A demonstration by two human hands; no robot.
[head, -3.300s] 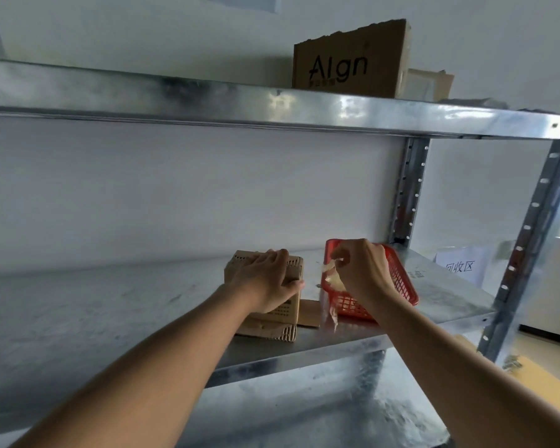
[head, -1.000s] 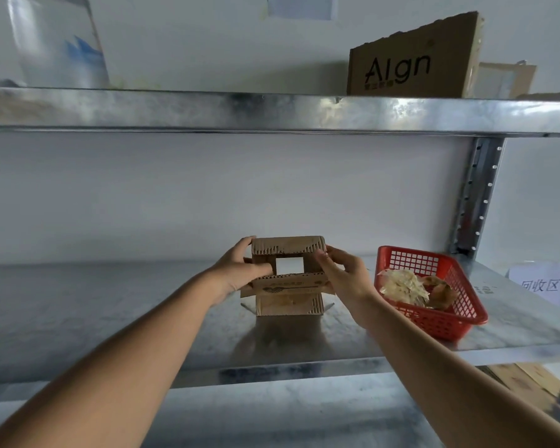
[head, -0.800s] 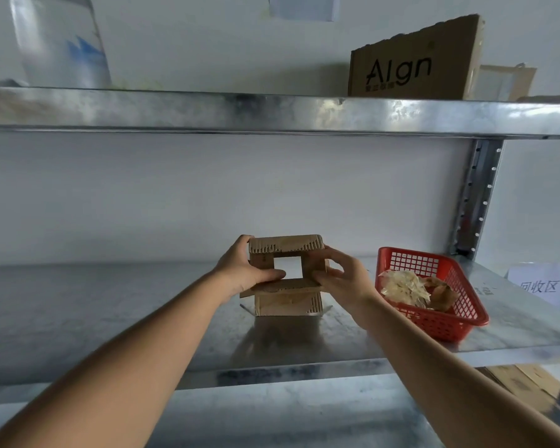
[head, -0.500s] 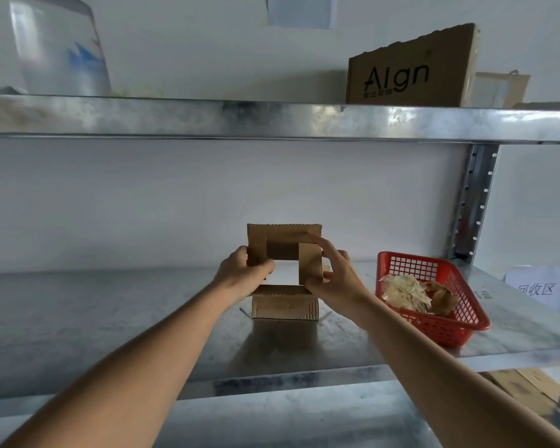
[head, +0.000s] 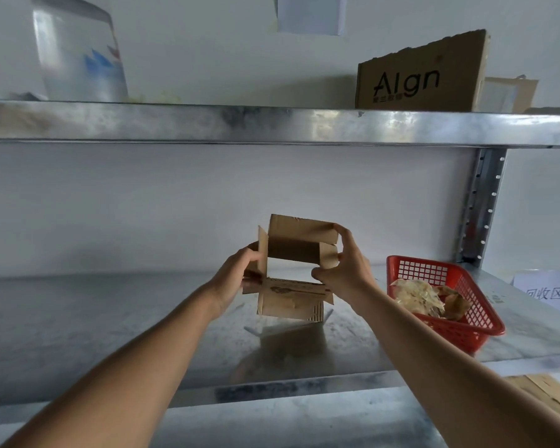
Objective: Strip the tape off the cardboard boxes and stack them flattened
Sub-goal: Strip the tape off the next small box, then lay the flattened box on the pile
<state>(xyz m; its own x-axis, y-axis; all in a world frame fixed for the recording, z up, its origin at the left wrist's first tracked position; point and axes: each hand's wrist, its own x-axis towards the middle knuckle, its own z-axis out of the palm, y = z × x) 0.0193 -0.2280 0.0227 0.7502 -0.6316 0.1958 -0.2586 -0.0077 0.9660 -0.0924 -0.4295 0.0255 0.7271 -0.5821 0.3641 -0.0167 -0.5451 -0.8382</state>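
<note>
While I hold the view on the shelf [head: 78, 318], a blurred clear container [head: 78, 53] with blue and red marks sits top left, its print unreadable. My left hand [head: 236, 279] grips the box's [head: 291, 273] left flap, fingers curled round the edge. The box is opened out, its bottom edge at the shelf, faint print on its lower panel too small to read. My right hand [head: 343, 270] pinches the right flap between thumb and fingers. Above, a carton [head: 421, 76] reads "AIgn". A red basket [head: 466, 321] holds crumpled tape [head: 417, 295]. Far right, a paper sign [head: 545, 292], cut off by the frame, reads "回收区".
</note>
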